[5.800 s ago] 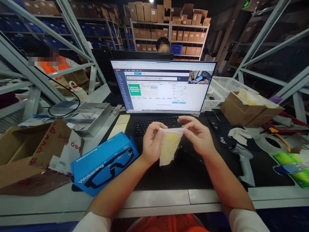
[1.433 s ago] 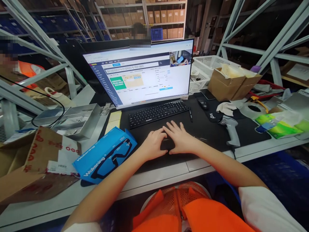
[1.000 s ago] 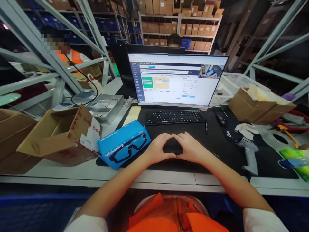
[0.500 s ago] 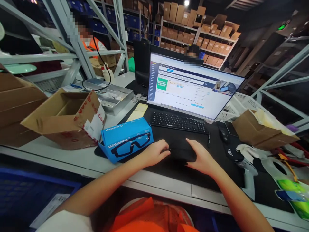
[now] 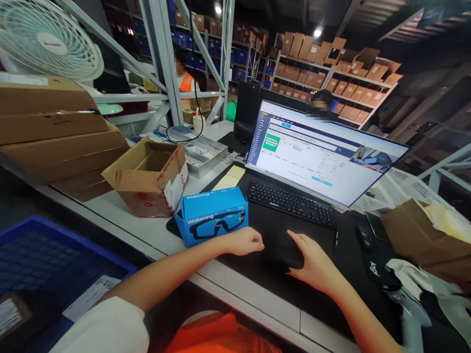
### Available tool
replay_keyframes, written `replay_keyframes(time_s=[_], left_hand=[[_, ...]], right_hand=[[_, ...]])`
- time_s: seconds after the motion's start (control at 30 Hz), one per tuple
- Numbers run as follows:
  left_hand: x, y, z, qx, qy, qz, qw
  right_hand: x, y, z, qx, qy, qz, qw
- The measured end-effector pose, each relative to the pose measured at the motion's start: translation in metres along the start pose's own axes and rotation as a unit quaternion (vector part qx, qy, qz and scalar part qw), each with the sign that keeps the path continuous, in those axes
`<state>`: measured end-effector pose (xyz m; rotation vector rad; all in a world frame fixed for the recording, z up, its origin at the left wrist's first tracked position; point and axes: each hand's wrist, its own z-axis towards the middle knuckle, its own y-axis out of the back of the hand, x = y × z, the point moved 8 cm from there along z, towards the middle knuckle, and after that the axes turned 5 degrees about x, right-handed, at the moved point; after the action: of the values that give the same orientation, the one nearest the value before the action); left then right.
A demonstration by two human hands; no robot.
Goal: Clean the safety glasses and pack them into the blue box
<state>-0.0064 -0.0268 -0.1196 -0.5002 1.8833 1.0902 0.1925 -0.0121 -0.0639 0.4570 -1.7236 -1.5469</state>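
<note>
My left hand (image 5: pixel 244 241) is closed, its fingers curled together beside the front right corner of a blue glasses box (image 5: pixel 217 223). Whatever those fingers may pinch is hidden. My right hand (image 5: pixel 312 257) curves with thumb and fingers apart around a dark, smooth object (image 5: pixel 281 247), which blends into the black desk mat (image 5: pixel 239 269) so that its kind is unclear. The box reads "Wakening", pictures a pair of shield glasses and stands upright, with a flap out at its left end. Behind the hands lies a black keyboard (image 5: pixel 290 203).
An opened cardboard box (image 5: pixel 147 191) stands left of the blue box. A monitor (image 5: pixel 316 152) rises behind the keyboard. At right are a mouse (image 5: pixel 362 236), a barcode scanner (image 5: pixel 410 304) and a brown carton (image 5: pixel 423 240). A blue crate (image 5: pixel 121 262) sits low at left. Co-workers are beyond.
The view has turned left, so the desk things appear farther right and a fan shows at upper left. My left fingers look more tightly curled; my right hand keeps its curved shape.
</note>
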Motion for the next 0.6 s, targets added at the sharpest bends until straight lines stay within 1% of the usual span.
replay_keyframes(time_s=[0.03, 0.1, 0.17, 0.23, 0.3, 0.37, 0.4, 0.47, 0.53, 0.6], left_hand=[[0.008, -0.002, -0.001, 0.016, 0.027, -0.035, 0.999], [0.015, -0.005, -0.007, 0.027, 0.059, -0.064, 0.996], [0.011, -0.006, -0.013, 0.027, 0.074, -0.096, 0.992], [-0.003, -0.005, -0.017, 0.024, 0.085, -0.124, 0.988], [-0.028, -0.004, -0.014, 0.013, 0.074, -0.13, 0.989], [-0.057, -0.004, -0.005, -0.009, 0.032, -0.096, 0.995], [-0.07, -0.004, 0.001, -0.026, 0.012, -0.057, 0.998], [-0.089, -0.008, 0.009, -0.061, -0.03, 0.022, 0.997], [-0.095, -0.013, 0.012, -0.086, -0.051, 0.069, 0.993], [-0.091, -0.017, 0.011, -0.103, -0.059, 0.081, 0.99]], right_hand=[[0.001, -0.002, 0.0, 0.002, 0.004, -0.011, 1.0], [0.007, -0.008, 0.001, 0.005, 0.015, -0.039, 0.999], [0.015, -0.015, 0.004, 0.009, 0.03, -0.068, 0.997], [0.025, -0.022, 0.01, 0.019, 0.042, -0.09, 0.995], [0.033, -0.027, 0.017, 0.037, 0.043, -0.101, 0.993], [0.035, -0.03, 0.024, 0.054, 0.03, -0.087, 0.994], [0.035, -0.03, 0.026, 0.058, 0.025, -0.068, 0.996], [0.035, -0.027, 0.028, 0.055, 0.034, -0.019, 0.998], [0.036, -0.022, 0.028, 0.041, 0.062, 0.029, 0.997], [0.037, -0.02, 0.027, 0.032, 0.083, 0.072, 0.993]])
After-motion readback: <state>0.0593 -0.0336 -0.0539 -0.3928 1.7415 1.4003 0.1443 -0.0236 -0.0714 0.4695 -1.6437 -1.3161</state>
